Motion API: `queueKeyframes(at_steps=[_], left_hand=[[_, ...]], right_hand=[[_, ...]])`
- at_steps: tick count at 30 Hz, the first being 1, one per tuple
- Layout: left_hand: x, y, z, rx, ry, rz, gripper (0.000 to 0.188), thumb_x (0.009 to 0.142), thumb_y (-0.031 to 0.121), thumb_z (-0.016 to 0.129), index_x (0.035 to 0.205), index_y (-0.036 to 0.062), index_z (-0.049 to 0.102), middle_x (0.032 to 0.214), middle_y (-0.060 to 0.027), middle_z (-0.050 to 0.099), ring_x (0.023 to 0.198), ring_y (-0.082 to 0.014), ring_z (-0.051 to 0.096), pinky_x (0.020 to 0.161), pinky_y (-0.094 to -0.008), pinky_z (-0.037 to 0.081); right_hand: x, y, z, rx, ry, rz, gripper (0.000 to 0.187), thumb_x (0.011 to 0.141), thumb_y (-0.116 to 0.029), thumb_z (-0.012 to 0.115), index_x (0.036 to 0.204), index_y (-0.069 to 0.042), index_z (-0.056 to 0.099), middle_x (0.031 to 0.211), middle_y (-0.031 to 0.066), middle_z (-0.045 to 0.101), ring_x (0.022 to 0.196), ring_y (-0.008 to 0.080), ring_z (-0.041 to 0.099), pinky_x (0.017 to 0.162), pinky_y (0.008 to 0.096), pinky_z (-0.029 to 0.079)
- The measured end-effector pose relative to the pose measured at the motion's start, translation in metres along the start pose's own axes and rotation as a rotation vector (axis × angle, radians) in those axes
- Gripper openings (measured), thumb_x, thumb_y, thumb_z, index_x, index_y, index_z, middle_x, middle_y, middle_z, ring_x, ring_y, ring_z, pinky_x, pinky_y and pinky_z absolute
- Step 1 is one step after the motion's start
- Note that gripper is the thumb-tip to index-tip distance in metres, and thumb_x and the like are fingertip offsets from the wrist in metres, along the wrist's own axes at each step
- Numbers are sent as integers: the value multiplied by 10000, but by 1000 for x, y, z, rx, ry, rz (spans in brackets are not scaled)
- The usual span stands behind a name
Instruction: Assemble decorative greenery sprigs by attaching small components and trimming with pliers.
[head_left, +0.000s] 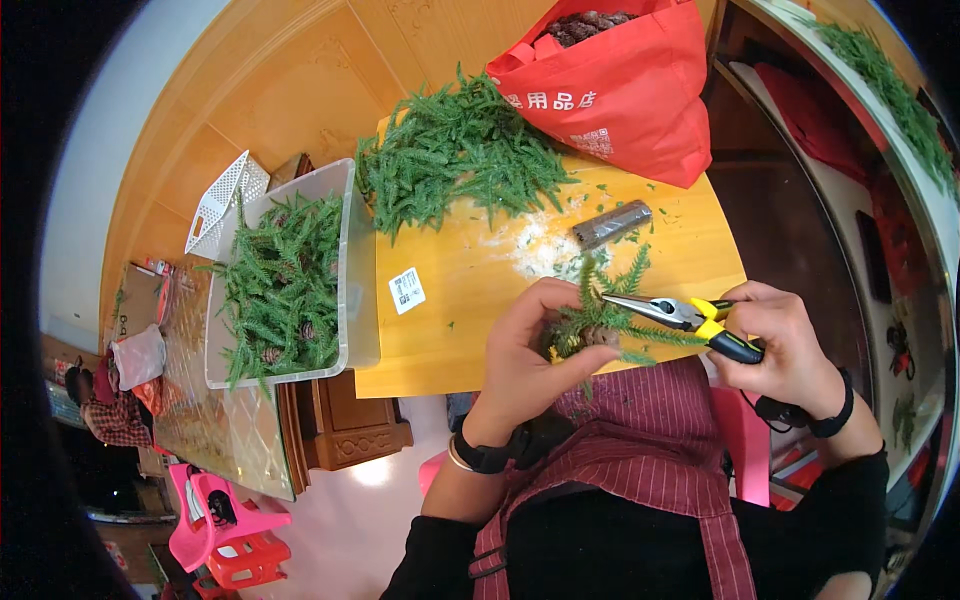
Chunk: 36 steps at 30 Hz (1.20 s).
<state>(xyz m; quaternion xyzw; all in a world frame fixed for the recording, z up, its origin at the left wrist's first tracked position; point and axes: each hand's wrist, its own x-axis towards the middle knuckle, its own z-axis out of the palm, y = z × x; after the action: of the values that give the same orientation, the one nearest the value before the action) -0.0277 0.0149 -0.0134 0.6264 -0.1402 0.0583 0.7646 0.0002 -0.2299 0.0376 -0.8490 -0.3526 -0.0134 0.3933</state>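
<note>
My left hand [525, 350] is closed around a small bunch of green artificial pine sprigs [632, 275] with a brown pine cone [600, 338] among them, just over the table's near edge. Gripped in my right hand [785, 335] is a pair of long-nose pliers [668, 313] with yellow and black handles. Their metal jaws point left and reach in among the sprigs; what lies between the tips is too small to make out. A dark brown cylindrical bundle [612, 225] lies on the table just beyond my hands.
The yellow wooden table [430, 345] bears a heap of loose green sprigs [450, 150] and white powder [540, 245]. At its far right stands a red bag [625, 90] of pine cones. On the left, a clear plastic bin [350, 290] holds finished-looking sprig bunches with cones.
</note>
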Motion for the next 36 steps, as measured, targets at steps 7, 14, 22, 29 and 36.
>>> queueKeyframes(at_steps=[7,14,22,29,36], left_hand=[[5,1,-6,432,17,148,299,650,-46,739,861,4,533,872,-64,573,816,-148,576,680,-272,470],[12,7,-6,759,-5,429,256,640,11,768,823,2,589,748,-69,610,665,-162,574,595,-241,446],[6,8,-2,569,58,316,375,655,-1,743,982,31,562,833,-72,577,725,-142,533,646,-237,428],[11,6,-8,542,-152,393,341,654,-33,715,952,54,572,839,-76,553,733,-199,527,640,-278,423],[10,11,-6,513,-179,486,314,612,-37,751,860,59,585,802,-85,572,752,-226,554,661,-312,448]], right_hand=[[2,-5,-4,-164,44,-90,187,603,-40,652,574,-36,468,496,82,415,472,273,464,689,334,477],[6,-16,-13,-283,-11,-114,124,597,-60,649,610,-31,529,545,110,511,525,288,524,691,337,489],[5,-21,-14,-165,-30,6,205,615,-59,653,564,-29,457,522,107,461,523,288,506,508,346,419],[3,-24,-19,-92,-122,107,225,625,-76,661,568,-23,450,539,107,455,548,284,510,500,350,406],[0,-12,-16,-65,-93,5,263,600,-91,678,554,-54,421,530,84,439,540,242,492,610,316,433]])
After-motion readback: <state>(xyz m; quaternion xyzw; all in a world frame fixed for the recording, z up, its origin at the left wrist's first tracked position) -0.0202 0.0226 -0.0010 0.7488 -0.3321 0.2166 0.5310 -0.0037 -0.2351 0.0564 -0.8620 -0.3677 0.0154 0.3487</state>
